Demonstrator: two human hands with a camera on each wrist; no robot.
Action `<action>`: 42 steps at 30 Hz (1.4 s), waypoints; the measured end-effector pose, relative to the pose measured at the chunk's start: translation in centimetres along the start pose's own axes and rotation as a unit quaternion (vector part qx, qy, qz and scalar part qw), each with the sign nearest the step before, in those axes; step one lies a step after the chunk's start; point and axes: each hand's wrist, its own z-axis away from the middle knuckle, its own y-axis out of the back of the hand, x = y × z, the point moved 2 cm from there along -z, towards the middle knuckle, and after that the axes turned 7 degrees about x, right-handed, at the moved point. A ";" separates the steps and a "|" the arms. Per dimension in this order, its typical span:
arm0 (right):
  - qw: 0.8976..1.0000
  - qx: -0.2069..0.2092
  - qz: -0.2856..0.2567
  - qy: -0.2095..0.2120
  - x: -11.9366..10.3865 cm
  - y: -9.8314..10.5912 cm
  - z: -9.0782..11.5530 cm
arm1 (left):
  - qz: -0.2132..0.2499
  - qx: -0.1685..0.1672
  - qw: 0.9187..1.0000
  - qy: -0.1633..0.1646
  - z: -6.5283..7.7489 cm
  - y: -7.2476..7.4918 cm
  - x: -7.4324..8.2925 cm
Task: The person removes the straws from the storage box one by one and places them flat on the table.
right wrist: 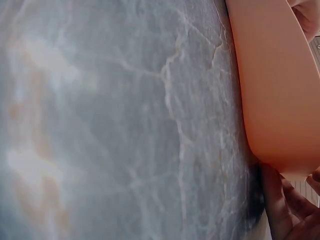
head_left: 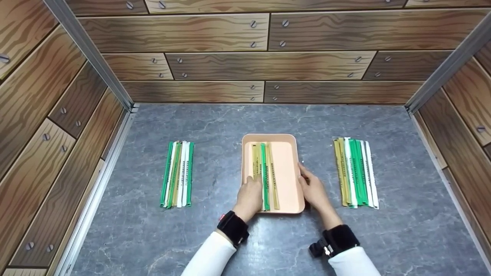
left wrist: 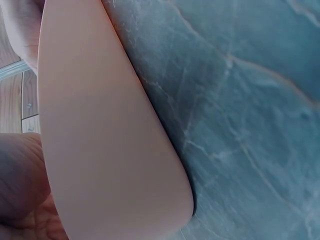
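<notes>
A peach-coloured tray (head_left: 287, 176) stands upright on the table between the hands. Inside its left half lie thin wrapped sticks with dark printing: a green stick (head_left: 263, 161), a gold stick (head_left: 272, 174) right of it, and more gold ones on the left. My left hand (head_left: 250, 193) reaches over the left wall, fingers bent down onto the left gold sticks. It covers their lower ends, and I cannot tell whether it pinches one. Against the tray's right wall, my right hand (head_left: 313, 188) rests its extended fingers (right wrist: 274, 200) on the outside.
On the left lies a row of green, white and gold wrapped sticks (head_left: 178, 174). A second row of such sticks (head_left: 355, 172) is on the right. The grey marbled table (head_left: 215, 126) is bounded by wood-patterned walls (head_left: 264, 65) at the back and sides.
</notes>
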 end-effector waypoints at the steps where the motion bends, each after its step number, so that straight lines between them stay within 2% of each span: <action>1: 1.000 0.004 0.003 0.001 0.0 0.0 0.0 | 0.001 -0.005 1.000 0.002 0.0 0.0 0.0; 8: 1.000 0.008 0.013 -0.005 0.0 0.0 0.0 | 0.046 -0.049 0.997 0.029 -0.4 -0.1 -0.1; 12: 1.000 0.004 0.014 -0.006 0.1 0.0 -0.1 | 0.047 -0.066 0.996 0.039 -0.5 -0.2 -0.2; 20: 1.000 0.001 0.007 -0.002 0.1 -0.1 -0.1 | 0.043 -0.086 0.993 0.068 -0.8 -0.3 -0.1; 28: 1.000 -0.003 0.005 -0.006 0.2 0.0 -0.2 | 0.080 -0.078 0.992 0.058 -0.6 0.2 -0.4; 36: 1.000 -0.002 0.002 -0.003 0.0 0.0 -0.1 | 0.120 -0.067 0.989 0.058 -0.3 1.8 -0.6; 38: 1.000 -0.002 0.003 -0.005 0.1 0.0 -0.1 | 0.130 -0.065 0.987 0.068 -0.3 2.5 -0.6; 40: 1.000 -0.002 0.005 -0.006 0.1 -0.1 -0.1 | 0.154 -0.066 0.982 0.085 -0.2 3.3 -0.7; 42: 1.000 -0.002 0.006 -0.005 0.1 -0.1 -0.1 | 0.191 -0.069 0.973 0.107 -0.1 4.1 -1.0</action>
